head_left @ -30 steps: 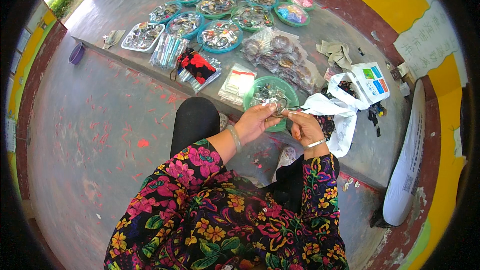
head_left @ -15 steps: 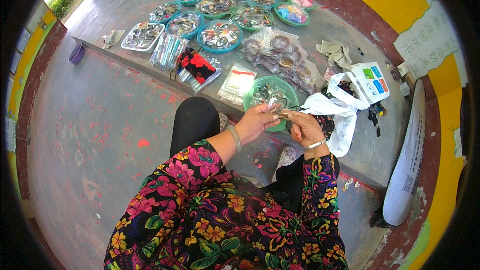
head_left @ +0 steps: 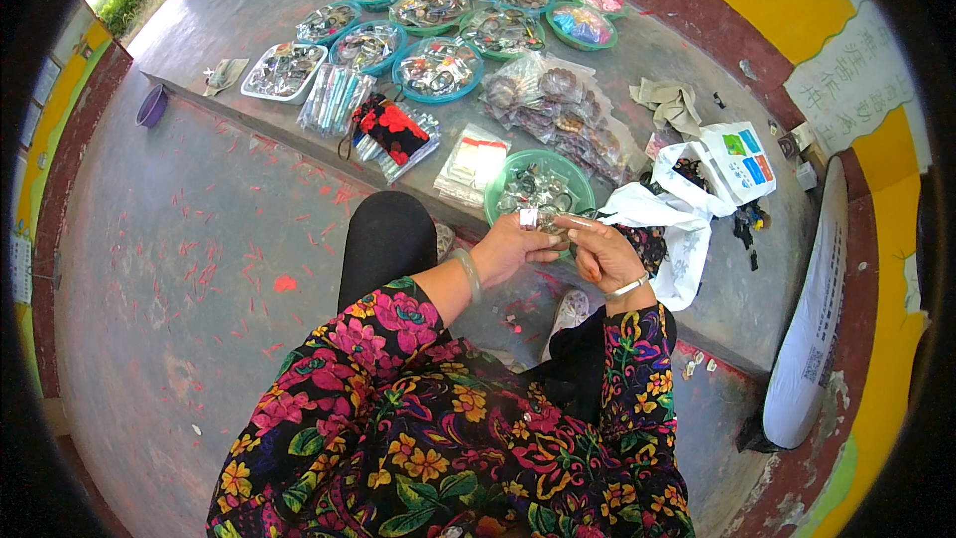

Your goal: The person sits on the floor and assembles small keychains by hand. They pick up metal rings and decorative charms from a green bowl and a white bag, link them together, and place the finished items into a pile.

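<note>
Both of my hands meet over the near rim of a green plastic basket (head_left: 566, 171), which holds small items in clear packets. Between the fingertips is a small clear packet (head_left: 530, 218) with a white patch; what lies inside it is too small to make out. My left hand (head_left: 505, 254) is closed on its left side, thumb on top. My right hand (head_left: 605, 254) pinches its other side, fingers curled. Left of the basket lies a stack of flat clear bags (head_left: 472, 167). A white plastic bag (head_left: 687, 239) spreads just right of my right hand.
Several round baskets (head_left: 438, 70) of packets stand farther back on the raised concrete ledge. Bagged brown round items (head_left: 563, 110) lie behind the green basket, with a red-and-black pouch (head_left: 391, 130) to the left. A purple bowl (head_left: 151, 107) sits on the lower floor.
The packet has turned between my fingers, and its white patch now shows above my left hand. My hands have shifted only slightly; the baskets and bags stay where they were.
</note>
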`<action>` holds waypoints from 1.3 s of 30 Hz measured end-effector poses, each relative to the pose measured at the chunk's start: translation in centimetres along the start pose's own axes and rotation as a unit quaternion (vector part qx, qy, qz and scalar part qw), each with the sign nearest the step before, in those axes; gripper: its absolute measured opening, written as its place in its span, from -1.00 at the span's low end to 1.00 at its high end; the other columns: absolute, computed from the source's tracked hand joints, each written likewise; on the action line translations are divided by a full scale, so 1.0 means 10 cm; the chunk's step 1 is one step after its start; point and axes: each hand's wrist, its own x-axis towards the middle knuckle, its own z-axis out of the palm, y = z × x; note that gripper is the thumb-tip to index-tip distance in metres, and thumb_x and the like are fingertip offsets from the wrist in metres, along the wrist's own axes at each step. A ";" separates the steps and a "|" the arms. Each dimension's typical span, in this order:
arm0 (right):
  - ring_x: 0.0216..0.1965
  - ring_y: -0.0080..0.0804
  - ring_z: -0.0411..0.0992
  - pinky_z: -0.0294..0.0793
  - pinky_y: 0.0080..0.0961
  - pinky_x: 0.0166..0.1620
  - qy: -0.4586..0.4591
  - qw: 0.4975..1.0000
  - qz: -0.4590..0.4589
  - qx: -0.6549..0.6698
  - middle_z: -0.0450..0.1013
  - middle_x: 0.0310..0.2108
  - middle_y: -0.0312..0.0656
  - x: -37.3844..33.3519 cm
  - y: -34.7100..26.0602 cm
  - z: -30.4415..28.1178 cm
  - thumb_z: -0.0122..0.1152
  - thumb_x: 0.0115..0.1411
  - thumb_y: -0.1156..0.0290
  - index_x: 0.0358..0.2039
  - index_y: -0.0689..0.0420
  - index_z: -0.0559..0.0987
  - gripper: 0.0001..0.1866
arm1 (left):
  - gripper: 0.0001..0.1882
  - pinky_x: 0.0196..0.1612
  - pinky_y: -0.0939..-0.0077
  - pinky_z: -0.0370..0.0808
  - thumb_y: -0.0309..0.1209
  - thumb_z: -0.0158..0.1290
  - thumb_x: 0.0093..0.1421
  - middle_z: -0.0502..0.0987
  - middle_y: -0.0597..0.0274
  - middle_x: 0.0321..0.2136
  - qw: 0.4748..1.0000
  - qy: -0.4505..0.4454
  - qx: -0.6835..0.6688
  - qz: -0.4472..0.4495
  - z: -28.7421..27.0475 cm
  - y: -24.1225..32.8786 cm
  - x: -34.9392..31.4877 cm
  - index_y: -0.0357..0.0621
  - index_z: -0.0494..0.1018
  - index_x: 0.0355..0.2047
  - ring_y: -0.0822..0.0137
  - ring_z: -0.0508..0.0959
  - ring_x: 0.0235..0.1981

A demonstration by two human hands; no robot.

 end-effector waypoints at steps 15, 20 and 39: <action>-0.52 -0.67 0.33 0.23 -0.78 -0.53 0.238 0.961 -0.135 -0.027 0.43 -0.48 -0.36 0.15 0.10 -0.06 0.20 -0.01 0.41 -0.27 0.14 0.48 -0.75 | -0.73 -0.24 0.57 0.45 -0.41 -0.06 0.14 0.45 0.18 -0.21 0.990 0.066 -0.117 0.030 -0.05 0.05 0.02 -0.19 0.32 -0.14 0.33 0.47 -0.18; -0.42 -0.66 0.32 0.25 -0.75 -0.45 0.158 0.976 -0.146 0.027 0.44 -0.37 -0.39 0.26 0.23 0.09 0.22 0.01 0.39 -0.23 0.11 0.49 -0.73 | -0.73 -0.24 0.57 0.39 -0.39 -0.03 0.13 0.45 0.31 -0.25 0.993 0.044 -0.107 0.014 0.00 0.01 0.04 -0.12 0.34 -0.14 0.41 0.43 -0.19; -0.54 -0.71 0.29 0.26 -0.77 -0.46 0.161 0.935 -0.169 -0.267 0.44 -0.53 -0.38 0.20 0.23 -0.06 0.20 0.00 0.41 -0.35 0.26 0.55 -0.79 | -0.61 -0.21 0.70 0.37 -0.48 0.02 0.08 0.41 0.30 -0.18 0.995 -0.037 0.090 -0.022 -0.03 0.14 0.03 -0.21 0.32 -0.04 0.56 0.41 -0.23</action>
